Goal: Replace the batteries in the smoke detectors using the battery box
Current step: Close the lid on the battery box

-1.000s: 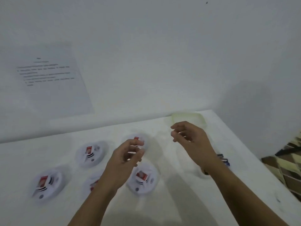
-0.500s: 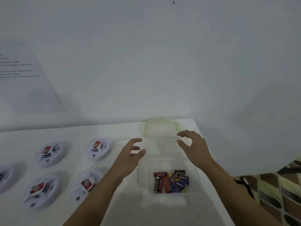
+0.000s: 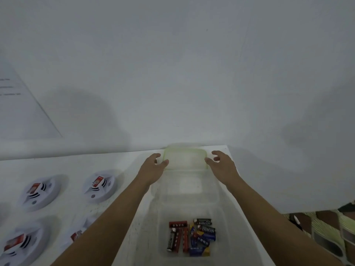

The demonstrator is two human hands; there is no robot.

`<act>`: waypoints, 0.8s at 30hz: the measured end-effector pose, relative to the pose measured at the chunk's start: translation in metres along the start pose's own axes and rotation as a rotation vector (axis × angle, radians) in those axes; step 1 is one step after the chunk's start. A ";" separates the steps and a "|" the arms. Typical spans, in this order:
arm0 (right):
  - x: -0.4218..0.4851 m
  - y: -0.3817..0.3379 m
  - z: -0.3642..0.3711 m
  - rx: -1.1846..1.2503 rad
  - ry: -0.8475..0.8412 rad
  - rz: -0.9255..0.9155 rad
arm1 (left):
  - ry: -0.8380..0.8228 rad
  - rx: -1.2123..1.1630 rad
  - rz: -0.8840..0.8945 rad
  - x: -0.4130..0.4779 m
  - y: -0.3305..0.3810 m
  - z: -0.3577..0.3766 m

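Hands [image 3: 151,169] [image 3: 222,166] advanced flanking lid [image 3: 185,160], smoke detectors [image 3: 99,187] left

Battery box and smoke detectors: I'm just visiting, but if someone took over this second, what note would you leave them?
Left hand: open, holding nothing, at the left edge of the green-rimmed lid.
Right hand: open, at the lid's right edge; whether it touches the lid is unclear.
Battery box: uncovered, in front of the lid, with loose batteries inside.
Smoke detectors: on the table to the left, each with a red battery showing.
Done: the box is open.
Left: no battery is in hand, and which detectors already have fresh ones cannot be told.
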State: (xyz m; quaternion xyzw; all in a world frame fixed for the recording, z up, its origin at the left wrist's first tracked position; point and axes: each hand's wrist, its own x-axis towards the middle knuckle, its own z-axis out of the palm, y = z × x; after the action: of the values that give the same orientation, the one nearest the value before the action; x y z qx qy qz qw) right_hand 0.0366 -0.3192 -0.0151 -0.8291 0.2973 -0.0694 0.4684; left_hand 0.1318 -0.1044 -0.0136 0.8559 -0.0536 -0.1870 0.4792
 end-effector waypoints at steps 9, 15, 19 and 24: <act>0.028 0.006 0.007 0.026 0.049 0.115 | 0.065 0.245 0.016 0.023 -0.001 0.007; 0.026 0.004 0.013 -0.003 0.105 0.036 | 0.078 0.233 0.002 0.026 -0.006 0.002; 0.022 -0.002 0.011 0.087 0.188 -0.034 | 0.057 0.227 -0.002 0.024 -0.007 -0.002; 0.012 -0.016 0.004 0.394 0.174 -0.084 | 0.063 0.275 0.012 0.023 -0.002 -0.007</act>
State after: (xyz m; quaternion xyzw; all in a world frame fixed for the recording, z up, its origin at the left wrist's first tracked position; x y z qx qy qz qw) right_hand 0.0543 -0.3172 -0.0063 -0.7243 0.2823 -0.2169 0.5905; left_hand 0.1560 -0.1041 -0.0180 0.9187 -0.0690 -0.1481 0.3597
